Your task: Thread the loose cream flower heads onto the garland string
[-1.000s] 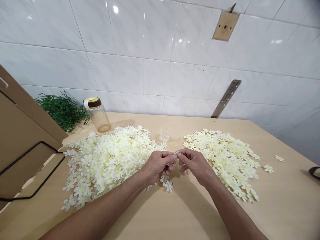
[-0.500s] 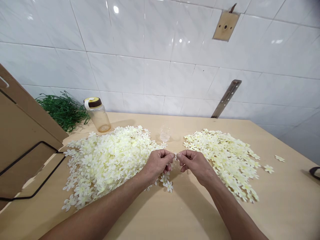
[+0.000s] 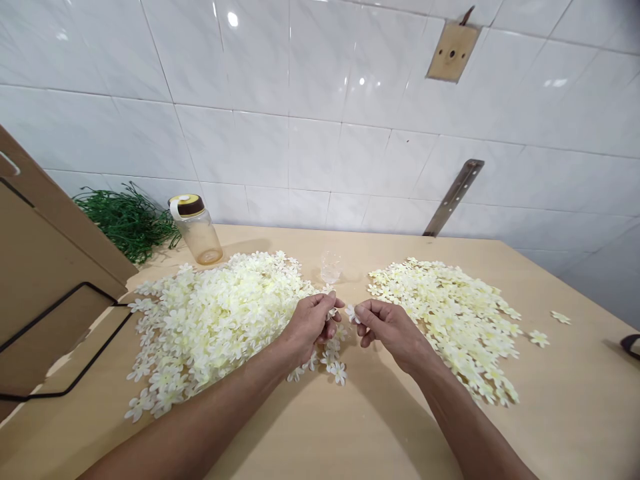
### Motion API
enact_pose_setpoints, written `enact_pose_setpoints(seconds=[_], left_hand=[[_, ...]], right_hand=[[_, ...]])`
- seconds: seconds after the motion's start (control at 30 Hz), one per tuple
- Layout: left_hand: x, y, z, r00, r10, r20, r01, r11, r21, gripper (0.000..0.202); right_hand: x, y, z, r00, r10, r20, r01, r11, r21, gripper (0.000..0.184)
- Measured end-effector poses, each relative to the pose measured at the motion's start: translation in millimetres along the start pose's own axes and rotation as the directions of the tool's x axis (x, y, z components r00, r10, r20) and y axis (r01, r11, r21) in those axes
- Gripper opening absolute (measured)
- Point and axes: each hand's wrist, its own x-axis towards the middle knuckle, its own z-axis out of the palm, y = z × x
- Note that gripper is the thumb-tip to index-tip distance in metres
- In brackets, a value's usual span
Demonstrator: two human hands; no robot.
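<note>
Between the thumb and fingers of my right hand (image 3: 383,323) is a small white artificial flower (image 3: 351,313). Just to its left, my left hand (image 3: 315,319) is closed in a pinch, with pale petals of another artificial flower (image 3: 331,313) showing at its fingers. A small gap parts the two hands. Beside my left hand spreads a deep heap of white-yellow flowers (image 3: 215,320), with several loose ones under the hand. A flatter pile of yellowish flowers (image 3: 460,320) lies to the right of my right hand.
A small clear cup (image 3: 331,268) stands beyond my hands. At the back left are a bottle (image 3: 197,230) with a brown-yellow lid and green plastic stems (image 3: 127,223). A cardboard box (image 3: 50,267) and a black wire frame (image 3: 75,393) edge the left side. White tiles (image 3: 310,153) back the table.
My left hand has drawn slightly left, away from my right hand. The flower in my right fingers shows more clearly now. My right hand has hardly moved.
</note>
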Motion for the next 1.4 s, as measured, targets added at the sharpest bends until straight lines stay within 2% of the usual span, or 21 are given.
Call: enact_pose_setpoints(seconds=[0.17, 0.4, 0.67, 0.73, 0.87, 1.0, 1.03, 1.1, 1.2, 1.3, 1.4], left_hand=[[0.0, 0.4, -0.1, 0.999, -0.046, 0.006, 0.046, 0.999, 0.022, 0.037], [0.6, -3.2, -0.5, 0.998, -0.032, 0.045, 0.03, 0.999, 0.04, 0.035], [1.5, 0.0, -0.2, 1.0, -0.017, -0.018, 0.017, 1.0, 0.0, 0.021], [1.7, 1.3, 0.2, 0.999, -0.001, -0.049, -0.001, 1.0, -0.028, 0.016], [3.3, 1.8, 0.3, 0.991, 0.073, -0.112, -0.081, 0.994, -0.068, 0.021], [5.6, 1.0, -0.2, 0.973, 0.19, -0.133, -0.201, 0.977, -0.071, 0.017], [5.6, 1.1, -0.1, 0.969, 0.211, -0.131, -0.222, 0.972, -0.077, 0.017], [4.9, 1.7, 0.5, 0.966, 0.226, -0.128, -0.239, 0.966, -0.095, 0.019], [2.6, 1.4, 1.7, 0.97, 0.211, -0.124, -0.223, 0.97, -0.094, 0.021], [1.3, -1.9, 2.3, 0.973, 0.204, -0.104, -0.207, 0.978, -0.025, 0.023], [1.4, -5.9, 2.7, 0.973, 0.214, -0.081, -0.212, 0.977, 0.039, 0.021]], right_hand=[[-0.3, -2.0, 0.0, 0.999, -0.012, -0.032, 0.013, 1.0, 0.019, 0.035], [1.1, 0.8, -0.8, 0.997, -0.012, -0.07, 0.017, 0.997, 0.071, 0.043], [2.8, 1.9, -1.2, 0.998, 0.035, -0.051, -0.031, 0.996, 0.086, 0.04], [2.9, 1.0, -0.5, 0.998, 0.042, -0.054, -0.037, 0.996, 0.083, 0.039], [2.5, 0.7, -0.3, 0.998, 0.047, -0.049, -0.045, 0.998, 0.039, 0.04], [1.6, 2.2, -0.7, 0.998, 0.049, 0.038, -0.043, 0.988, -0.151, 0.036], [1.4, 2.9, -0.2, 0.999, 0.033, 0.028, -0.027, 0.978, -0.208, 0.034], [1.1, 4.6, 1.7, 0.996, -0.056, -0.074, 0.031, 0.954, -0.299, 0.031], [0.1, 7.6, 7.6, 0.935, -0.268, -0.233, 0.153, 0.897, -0.415, 0.027], [-1.4, 9.3, 14.7, 0.877, -0.431, -0.211, 0.271, 0.807, -0.524, 0.02], [-1.8, 9.5, 18.5, 0.841, -0.512, -0.176, 0.315, 0.728, -0.609, 0.012]])
